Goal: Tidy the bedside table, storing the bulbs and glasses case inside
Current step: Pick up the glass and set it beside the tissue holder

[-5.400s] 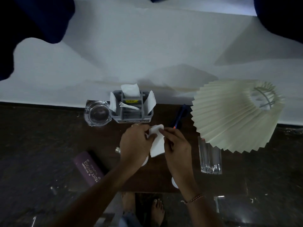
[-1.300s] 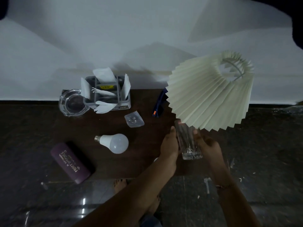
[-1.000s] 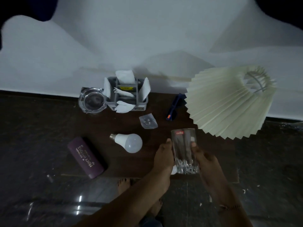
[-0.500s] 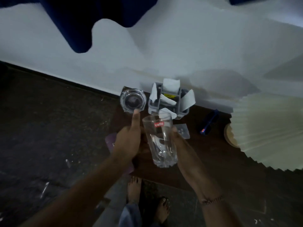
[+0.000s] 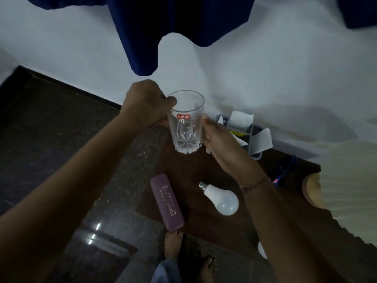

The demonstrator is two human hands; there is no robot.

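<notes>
Both hands are closed on a clear drinking glass (image 5: 186, 121), held upright in the air above the back-left corner of the counter (image 5: 204, 168). The left hand (image 5: 145, 105) wraps it from the side near the rim, while the right hand (image 5: 219, 137) presses its fingers against the opposite wall. The glass looks empty.

Judging by how things lie, the storing part of the task has not begun. The purple glasses case (image 5: 167, 204) lies flat along the left edge of the counter, its near end reaching the front-left corner. One white bulb (image 5: 221, 198) lies on its side towards the middle, metal cap pointing to the back, well apart from the case. A pale rounded shape (image 5: 262, 250) shows at the front edge beside the right forearm — possibly another bulb, but too little is visible to tell. No open drawer or compartment is in view, so where the things will go cannot be told.

At the back edge stands a grey organiser (image 5: 252, 137) stuffed with white paper, partly hidden by the right hand. A blue pair of glasses (image 5: 284, 170) lies near the back-right corner, and a pleated lamp shade (image 5: 350, 180) overhangs the right edge — bulky, and likely to crowd any reach on that side.
</notes>
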